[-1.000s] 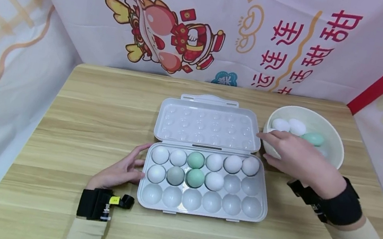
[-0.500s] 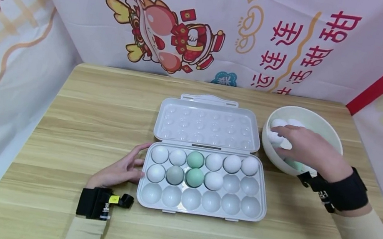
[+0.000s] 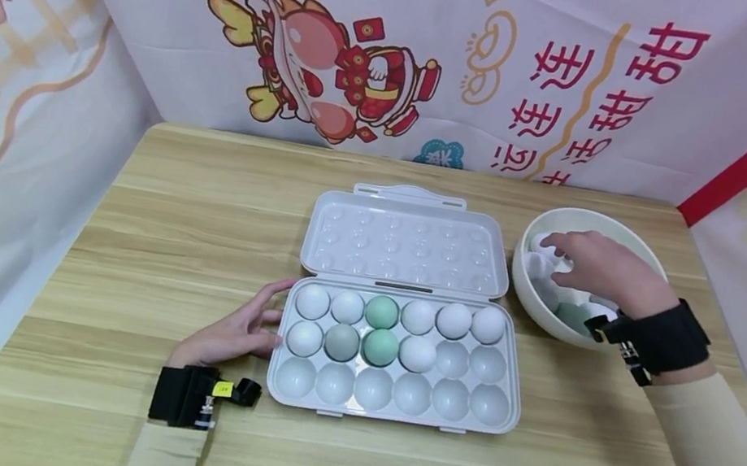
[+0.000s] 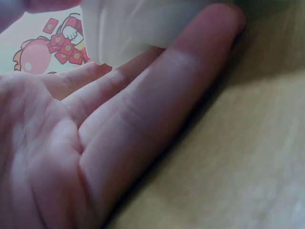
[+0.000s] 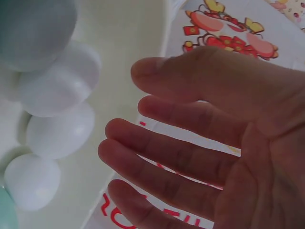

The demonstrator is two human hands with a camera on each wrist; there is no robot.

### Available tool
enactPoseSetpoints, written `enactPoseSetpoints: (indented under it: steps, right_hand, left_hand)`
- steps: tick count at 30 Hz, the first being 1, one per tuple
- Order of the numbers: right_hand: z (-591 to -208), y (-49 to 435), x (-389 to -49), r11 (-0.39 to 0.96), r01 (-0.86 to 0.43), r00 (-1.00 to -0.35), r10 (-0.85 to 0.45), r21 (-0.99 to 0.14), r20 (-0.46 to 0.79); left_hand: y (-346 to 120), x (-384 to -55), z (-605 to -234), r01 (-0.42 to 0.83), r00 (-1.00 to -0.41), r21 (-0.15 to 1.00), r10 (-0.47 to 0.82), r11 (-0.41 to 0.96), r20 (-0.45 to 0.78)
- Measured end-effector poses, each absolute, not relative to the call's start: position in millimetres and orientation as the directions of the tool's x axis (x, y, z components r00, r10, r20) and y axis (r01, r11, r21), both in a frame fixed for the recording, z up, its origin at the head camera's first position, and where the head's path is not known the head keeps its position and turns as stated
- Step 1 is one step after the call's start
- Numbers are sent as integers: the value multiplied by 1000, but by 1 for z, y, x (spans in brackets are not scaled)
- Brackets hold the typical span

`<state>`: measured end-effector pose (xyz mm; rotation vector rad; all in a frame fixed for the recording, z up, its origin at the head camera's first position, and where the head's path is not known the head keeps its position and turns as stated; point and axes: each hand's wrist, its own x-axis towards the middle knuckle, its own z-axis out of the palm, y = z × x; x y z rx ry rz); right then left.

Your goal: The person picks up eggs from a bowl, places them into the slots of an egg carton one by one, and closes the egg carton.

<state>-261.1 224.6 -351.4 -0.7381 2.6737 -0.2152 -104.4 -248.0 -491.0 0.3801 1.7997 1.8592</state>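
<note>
An egg box (image 3: 400,353) lies open on the table, its lid (image 3: 409,243) folded back. White eggs fill most of its back row and part of the middle row, with a green egg (image 3: 382,312) and a grey-green one among them; the front row's hollows are bare. My left hand (image 3: 238,334) rests against the box's left end, fingers (image 4: 143,105) extended along its side. Over the cream bowl (image 3: 531,309), my right hand (image 3: 608,268) hovers with spread fingers, holding nothing. White eggs (image 5: 62,131) and a grey-green egg (image 5: 35,33) lie in the bowl near the fingertips.
The wooden table (image 3: 195,236) meets a printed cloth (image 3: 156,23) hanging at the back and sides. The bowl stands at the back right, close beside the box's lid. Both wrists wear black camera straps (image 3: 667,340).
My right hand has moved from the bowl's left rim to above its inside, further back and right. Eggs in the bowl have shifted. The left hand and the box have stayed put.
</note>
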Motion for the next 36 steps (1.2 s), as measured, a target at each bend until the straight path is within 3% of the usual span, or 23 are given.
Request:
enactPoseSetpoints:
  steps: [14,27,36]
  right_hand:
    - [-377,222,-292,828,-499,-733,-561,-258,-383]
    - [-383,216,-298,796,-556,-714,-604,-238,-354]
    - [-385,219,-294,824,-514,-744,-567,-238,-354]
  left_hand:
    - [-248,-104,-490,-170,-824,986,548,3,-143]
    - [-248,-100,-488,-169,-836,985,524,42,-166]
    - [-245,-101,-489,-182,-827,983,538,13,-160]
